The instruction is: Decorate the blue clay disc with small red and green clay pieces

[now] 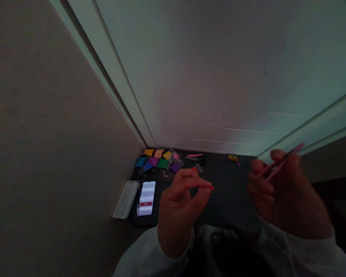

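My left hand is closed in a pinch, with a tiny red piece showing at the tips of thumb and forefinger; it looks like soft clay, though most of it is hidden. Another bit of red shows just behind the knuckles; I cannot tell whether the hand touches it. Over on the right, my right hand is wrapped round pink tweezers, their two prongs apart and pointing left toward the fingers. Both hands are raised above the dark tabletop, apart from each other.
Several coloured packets lie at the back left, near black-handled scissors and a pink strip. A lit phone and a white case-like object are at left. A small yellow-dotted piece sits by the white panel.
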`<state>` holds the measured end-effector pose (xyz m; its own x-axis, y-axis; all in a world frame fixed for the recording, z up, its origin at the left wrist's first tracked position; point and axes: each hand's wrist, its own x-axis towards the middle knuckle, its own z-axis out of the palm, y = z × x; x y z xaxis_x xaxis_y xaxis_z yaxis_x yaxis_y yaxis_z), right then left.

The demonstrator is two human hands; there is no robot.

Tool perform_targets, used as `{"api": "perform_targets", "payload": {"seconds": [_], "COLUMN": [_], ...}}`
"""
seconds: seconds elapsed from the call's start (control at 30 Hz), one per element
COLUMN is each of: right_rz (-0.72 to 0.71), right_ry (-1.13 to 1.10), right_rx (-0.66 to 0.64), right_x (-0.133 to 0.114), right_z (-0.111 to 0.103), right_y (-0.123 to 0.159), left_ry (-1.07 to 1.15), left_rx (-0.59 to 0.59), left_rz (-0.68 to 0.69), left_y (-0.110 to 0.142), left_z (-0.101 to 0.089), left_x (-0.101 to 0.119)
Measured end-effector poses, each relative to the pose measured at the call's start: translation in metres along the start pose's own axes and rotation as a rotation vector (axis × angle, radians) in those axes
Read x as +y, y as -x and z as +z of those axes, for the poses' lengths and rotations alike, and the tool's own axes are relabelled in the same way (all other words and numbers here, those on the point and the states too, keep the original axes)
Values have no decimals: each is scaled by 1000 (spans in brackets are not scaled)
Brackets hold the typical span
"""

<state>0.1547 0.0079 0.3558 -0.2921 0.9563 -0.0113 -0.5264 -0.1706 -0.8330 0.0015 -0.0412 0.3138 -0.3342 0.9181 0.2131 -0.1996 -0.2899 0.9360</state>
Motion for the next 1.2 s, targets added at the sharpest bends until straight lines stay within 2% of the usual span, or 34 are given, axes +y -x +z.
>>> {"api": "perform_targets", "payload": {"seconds": [0.07, 0.17, 0.37, 0.5, 0.67, 0.77, 0.97, 1.2], "right_rz": [10, -53, -359, -474, -534, -547, -579, -589], "right_ry": [28, 138, 477, 696, 814, 808, 828, 855], "right_rx": [1, -32, 1, -47, -113, -123, -238, -260], "right_x": [2, 5, 9, 7, 1, -1, -2, -4], "right_z": [2, 5, 13, 15, 18, 19, 15, 16], "right_y": [0, 3, 26, 36, 36, 34, 32, 30], "left_ry": [9, 7, -102, -192, -252, -266, -299, -322], "left_rx": [-3, -26, -35, -25, -33, -40, -64, -78], "left_rz": [-3, 0, 64, 148, 205, 206, 237, 238], "left_y": [0, 0, 2, 4, 4, 4, 4, 4], "left_z": [0, 1, 0, -1, -1, -1, 0, 0], "left_x": [1, 1, 5, 8, 11, 11, 12, 13]}}
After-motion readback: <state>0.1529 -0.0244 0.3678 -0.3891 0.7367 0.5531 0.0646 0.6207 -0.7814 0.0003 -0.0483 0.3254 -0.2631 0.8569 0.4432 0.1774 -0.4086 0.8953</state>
